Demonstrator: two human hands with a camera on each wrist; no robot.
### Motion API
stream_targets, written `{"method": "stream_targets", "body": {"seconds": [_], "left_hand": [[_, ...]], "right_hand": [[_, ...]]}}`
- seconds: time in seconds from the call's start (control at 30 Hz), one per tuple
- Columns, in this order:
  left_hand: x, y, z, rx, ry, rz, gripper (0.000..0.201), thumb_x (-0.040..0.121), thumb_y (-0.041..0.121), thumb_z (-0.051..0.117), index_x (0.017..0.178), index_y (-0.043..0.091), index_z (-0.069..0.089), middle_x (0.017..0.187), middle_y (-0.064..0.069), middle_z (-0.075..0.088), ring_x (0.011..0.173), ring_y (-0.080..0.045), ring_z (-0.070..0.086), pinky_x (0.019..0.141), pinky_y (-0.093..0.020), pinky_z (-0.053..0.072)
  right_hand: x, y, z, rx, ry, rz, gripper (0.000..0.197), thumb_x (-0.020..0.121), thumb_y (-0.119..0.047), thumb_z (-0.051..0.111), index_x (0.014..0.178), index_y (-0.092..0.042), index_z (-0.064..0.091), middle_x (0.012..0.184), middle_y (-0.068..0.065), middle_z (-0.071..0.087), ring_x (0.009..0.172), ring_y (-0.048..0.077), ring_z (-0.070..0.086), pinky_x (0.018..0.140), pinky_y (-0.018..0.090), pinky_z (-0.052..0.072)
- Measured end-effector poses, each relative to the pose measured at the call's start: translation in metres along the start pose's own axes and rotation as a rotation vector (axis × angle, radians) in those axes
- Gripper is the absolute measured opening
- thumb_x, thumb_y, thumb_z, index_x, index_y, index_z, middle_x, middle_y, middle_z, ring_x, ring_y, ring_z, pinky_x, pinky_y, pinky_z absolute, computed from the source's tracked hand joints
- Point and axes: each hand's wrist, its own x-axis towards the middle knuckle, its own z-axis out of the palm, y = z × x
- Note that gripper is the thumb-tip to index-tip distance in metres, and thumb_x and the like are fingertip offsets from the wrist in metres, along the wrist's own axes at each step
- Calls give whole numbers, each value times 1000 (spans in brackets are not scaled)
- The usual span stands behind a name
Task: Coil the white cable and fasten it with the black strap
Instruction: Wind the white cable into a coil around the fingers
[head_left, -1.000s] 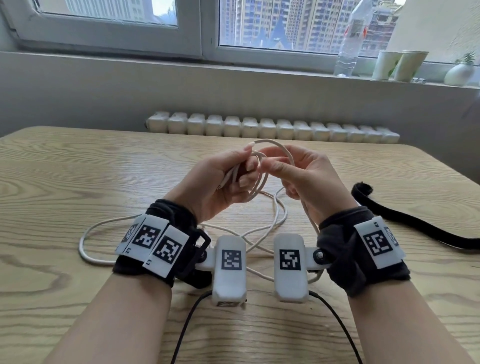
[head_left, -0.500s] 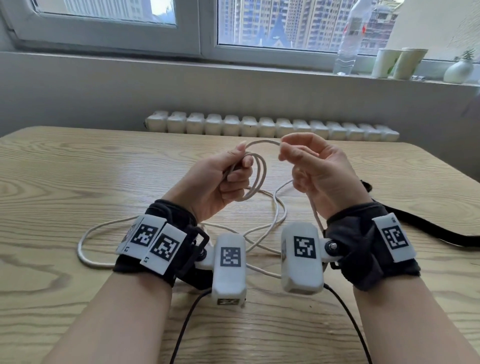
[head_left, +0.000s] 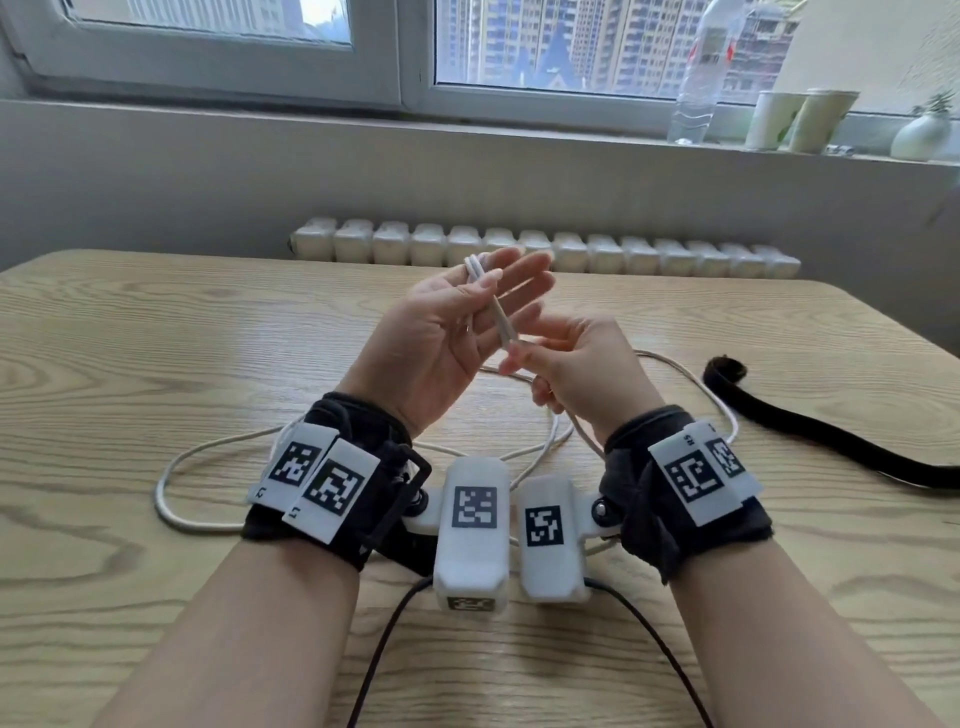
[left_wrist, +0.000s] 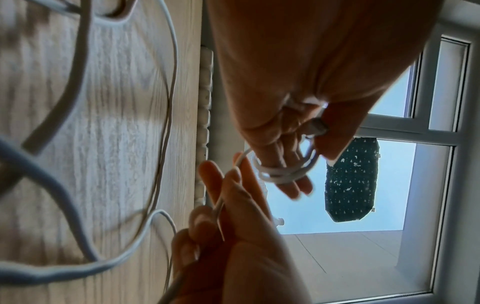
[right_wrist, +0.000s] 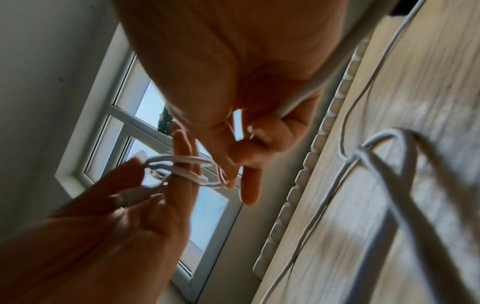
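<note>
- Far left on the worktop (head_left: 130, 364): slack loop of the white cable (head_left: 171, 467), lying flat and trailing toward the wrists.
- Left hand (head_left: 441, 332) raised, palm up, fingers straight and spread; a few turns of cable wound round them, thumb pressing a strand against the fingers, connector end seemingly tucked under it, though blurred in the wrist views.
- Right hand (head_left: 576, 364) just beside, grip pinched together on the cable strand leading down from the coil.
- Further right, black strap (head_left: 810, 431) lying loose on the worktop, apart from both hands.
- On the windowsill: plastic bottle (head_left: 701, 78), two cups (head_left: 800, 119).
</note>
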Motion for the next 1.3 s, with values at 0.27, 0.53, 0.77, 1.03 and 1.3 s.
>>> {"method": "stream_targets", "body": {"seconds": [0.27,0.53,0.77,1.03,1.3], "left_hand": [[4,-2,-2,121,163,89,37,93,-11,34,129,-2,36,126,-14,61,110,-22,63,93,-27,50],[4,-1,4,210,184,84,29,100,8,31,124,-4,42,128,-11,61,116,-20,60,105,-34,41],[4,3,1,217,234,121,22,101,9,28,112,4,47,124,-10,64,114,-21,61,102,-34,44],[6,-2,7,340,205,124,25,100,5,30,121,8,44,123,-9,63,115,-22,60,98,-31,45],[2,-4,14,652,177,83,24,100,5,33,95,24,46,109,-11,68,100,-20,66,97,-37,43]], "right_hand": [[-10,-13,5,-185,-213,-8,31,94,-13,56,124,-15,62,76,5,73,39,9,46,38,20,39],[-16,-22,-5,-272,-294,18,36,89,-12,63,124,-17,62,69,4,72,41,7,42,39,18,37],[-19,-27,-13,-303,-341,55,24,85,-10,67,108,-16,69,66,3,71,42,7,46,42,20,41],[-18,-24,-14,-460,-261,38,9,82,-22,71,90,-24,76,78,-3,74,74,4,64,71,20,50],[-13,-25,-17,2,33,-15,6,85,-11,67,86,-11,73,74,2,70,38,0,47,39,12,36]]}}
